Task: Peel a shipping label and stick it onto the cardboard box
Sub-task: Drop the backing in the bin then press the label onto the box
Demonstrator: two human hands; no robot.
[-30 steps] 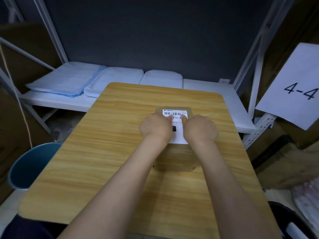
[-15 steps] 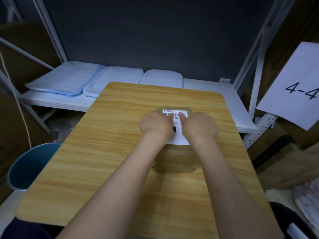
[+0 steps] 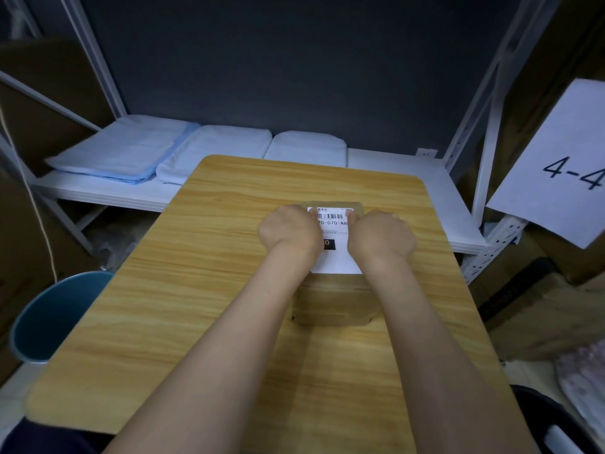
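A small brown cardboard box (image 3: 334, 303) stands on the wooden table (image 3: 196, 290), right of centre. A white shipping label (image 3: 334, 231) with a barcode and black print lies flat on the box's top. My left hand (image 3: 289, 234) rests on the label's left side, its thumb pressing near the label's far left corner. My right hand (image 3: 381, 239) rests on the right side, its thumb pressing near the far right corner. Both hands are loosely curled and cover the label's side edges. Neither hand holds anything.
A white metal shelf (image 3: 376, 165) behind the table carries folded pale blue and white cloths (image 3: 137, 152). A blue bin (image 3: 49, 316) stands on the floor at left. A paper sign reading 4-4 (image 3: 563, 165) hangs at right, with brown cartons around.
Both thumbs have slid apart from the label's middle top out toward its far corners, uncovering more of the printed number. The box has not moved.
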